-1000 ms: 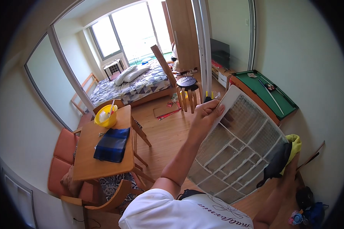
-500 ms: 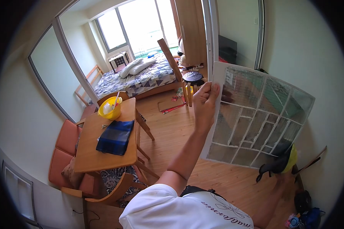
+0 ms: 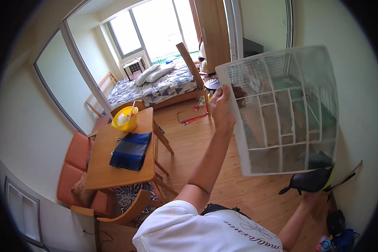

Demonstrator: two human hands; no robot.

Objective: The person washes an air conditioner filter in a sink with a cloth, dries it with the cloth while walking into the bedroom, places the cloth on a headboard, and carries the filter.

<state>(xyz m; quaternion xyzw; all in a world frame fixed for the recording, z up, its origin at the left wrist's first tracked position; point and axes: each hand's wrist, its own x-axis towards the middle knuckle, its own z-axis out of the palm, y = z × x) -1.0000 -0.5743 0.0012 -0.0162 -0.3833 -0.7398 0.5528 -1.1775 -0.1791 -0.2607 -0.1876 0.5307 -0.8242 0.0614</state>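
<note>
My left hand is closed on the left edge of a mesh air filter with a pale plastic frame and grid ribs. The filter is held up before me, and the room shows through its mesh. Below its lower right edge is a black-and-yellow object with a narrow end pointing left. My right hand is at this object and moves with it. The fingers of that hand are hidden, and the object's exact kind cannot be made out. It lies close under the filter; whether they touch is unclear.
To the left stands a wooden table bearing a yellow bowl and a folded blue cloth. An orange cushioned bench runs along the wall. Beyond are a bed and a stool. Bags lie at lower right.
The filter has turned more upright, its right side swinging up, and it has shifted slightly left. My right hand and the black-and-yellow object remain near its lower right corner.
</note>
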